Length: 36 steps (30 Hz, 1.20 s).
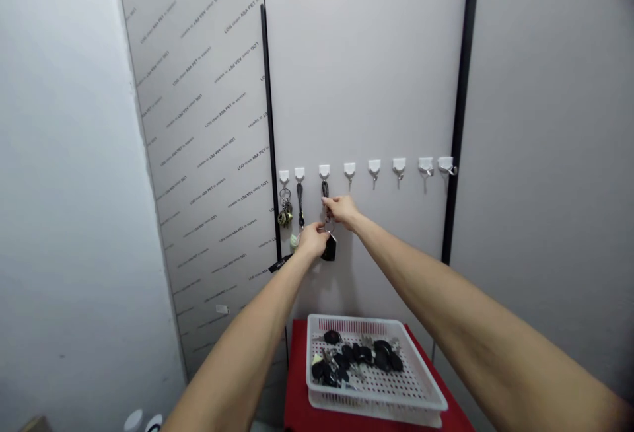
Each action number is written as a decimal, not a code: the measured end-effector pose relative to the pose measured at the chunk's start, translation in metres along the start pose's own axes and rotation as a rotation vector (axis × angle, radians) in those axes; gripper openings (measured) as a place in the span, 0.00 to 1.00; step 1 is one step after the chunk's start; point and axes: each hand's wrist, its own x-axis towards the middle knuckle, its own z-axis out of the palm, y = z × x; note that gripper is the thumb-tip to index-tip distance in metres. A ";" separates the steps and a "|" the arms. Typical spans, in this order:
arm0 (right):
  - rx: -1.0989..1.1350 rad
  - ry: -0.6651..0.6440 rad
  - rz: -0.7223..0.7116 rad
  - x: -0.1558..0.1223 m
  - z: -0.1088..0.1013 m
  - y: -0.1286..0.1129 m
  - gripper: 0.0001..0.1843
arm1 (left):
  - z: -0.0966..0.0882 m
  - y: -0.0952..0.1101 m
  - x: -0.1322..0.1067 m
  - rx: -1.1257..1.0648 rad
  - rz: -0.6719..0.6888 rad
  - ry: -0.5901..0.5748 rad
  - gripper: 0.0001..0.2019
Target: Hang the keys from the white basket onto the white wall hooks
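Note:
A keychain with a dark braided strap (325,188) hangs from the third white hook (323,171) from the left. My right hand (341,210) pinches the lower part of this strap, its fingers closed. Just below, my left hand (314,239) has its fingers closed at the keychain's metal ring, and a black tag or fob (329,250) dangles beside them. To the left, a bunch of keys (284,213) hangs on the first hook, and a black strap (300,204) with a pale green piece (294,241) on the second.
Several more white hooks (374,166) run to the right along the grey cabinet door (366,55). Below, a white perforated basket (376,402) holds several black keys and fobs (364,354) on a red surface (297,366). Black vertical strips (460,108) edge the door.

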 end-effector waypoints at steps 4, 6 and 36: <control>-0.048 -0.007 -0.009 -0.021 -0.003 0.019 0.16 | 0.006 -0.022 -0.019 0.031 -0.037 -0.089 0.17; -0.113 -0.075 -0.019 -0.044 -0.005 0.038 0.16 | 0.012 -0.040 -0.035 0.061 -0.065 -0.149 0.17; -0.317 -0.674 0.191 -0.217 0.038 0.134 0.13 | 0.041 -0.092 -0.157 0.910 -0.048 -0.529 0.12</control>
